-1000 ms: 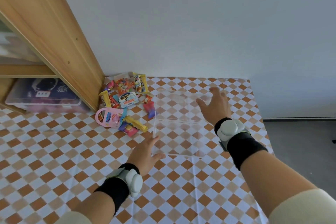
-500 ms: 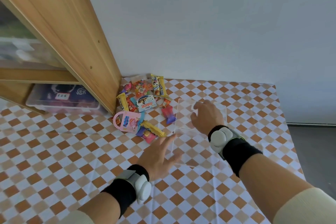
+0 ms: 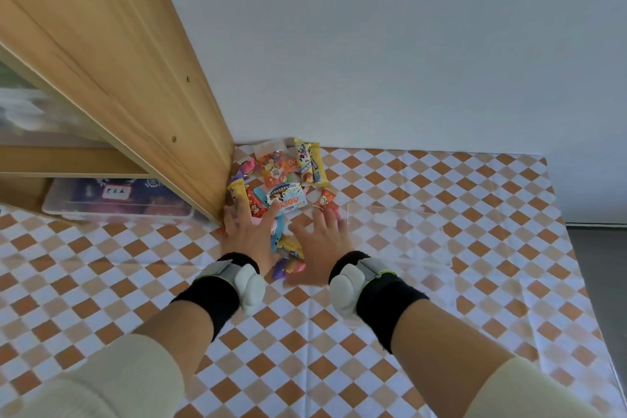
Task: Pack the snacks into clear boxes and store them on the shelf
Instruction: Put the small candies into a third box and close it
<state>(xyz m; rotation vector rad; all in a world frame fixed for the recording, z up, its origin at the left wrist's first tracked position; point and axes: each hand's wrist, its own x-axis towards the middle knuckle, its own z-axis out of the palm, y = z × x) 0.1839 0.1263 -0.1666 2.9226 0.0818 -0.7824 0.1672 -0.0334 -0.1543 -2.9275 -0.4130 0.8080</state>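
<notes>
Left hand [image 3: 249,237] and right hand [image 3: 322,244] splayed over snacks [image 3: 286,176], clear box [image 3: 400,234] alongside (shelf bin [image 3: 115,200] holds packets)

No words can be read here. The snack packets [image 3: 286,200] in the middle of the frame have bright print, but it is too blurry. The yellow packet [image 3: 307,161] at the top of the pile has tiny letters. The box [image 3: 84,205] at the middle left has a white label [image 3: 117,193] with dark marks, also too blurry.

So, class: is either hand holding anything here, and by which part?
Nothing is held: left hand and right hand are spread open over the snack pile.
</notes>
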